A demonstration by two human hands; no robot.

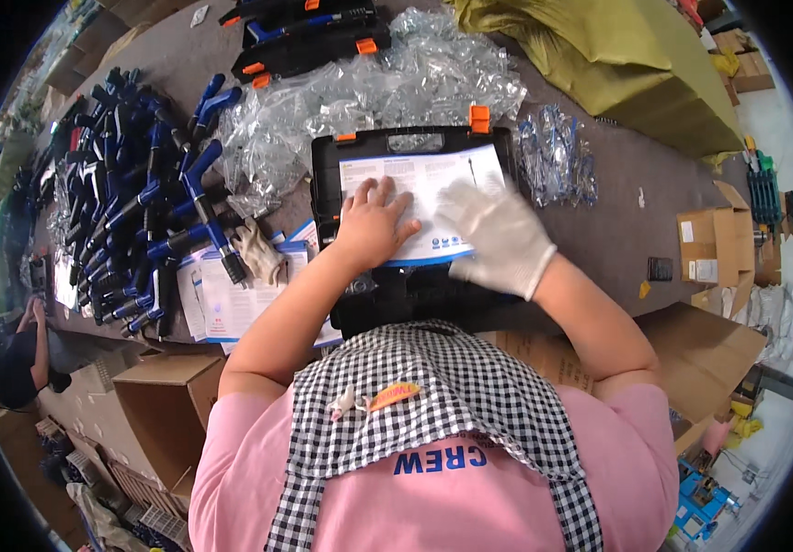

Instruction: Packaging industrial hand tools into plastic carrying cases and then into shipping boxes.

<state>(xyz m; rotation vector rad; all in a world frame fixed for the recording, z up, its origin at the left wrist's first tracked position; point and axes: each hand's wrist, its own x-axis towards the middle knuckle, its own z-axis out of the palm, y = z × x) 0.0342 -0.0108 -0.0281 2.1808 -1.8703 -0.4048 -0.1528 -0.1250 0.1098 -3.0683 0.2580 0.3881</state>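
Observation:
A black plastic case (pixel 325 189) with orange latches lies open in front of me. Across it rests a printed instruction leaflet (pixel 427 207) with a blue lower edge. My bare left hand (pixel 373 224) lies on the leaflet's left part, fingers spread. My right hand (pixel 499 239), in a white work glove, is over the right part; motion smears its fingers, which look stretched out. Neither hand grasps anything. The leaflet hides most of the case's inside. To the left, a loose white glove (pixel 259 254) lies on a stack of leaflets (pixel 224 299).
Many blue-and-black pistol-grip tools (pixel 125 198) are heaped at the left. Clear plastic bags (pixel 360 92) pile up behind the case. Bagged small parts (pixel 555 156) lie right of it, near olive sheeting (pixel 617 69). Cardboard boxes (pixel 714 244) stand at the table's right; another person (pixel 24 354) is far left.

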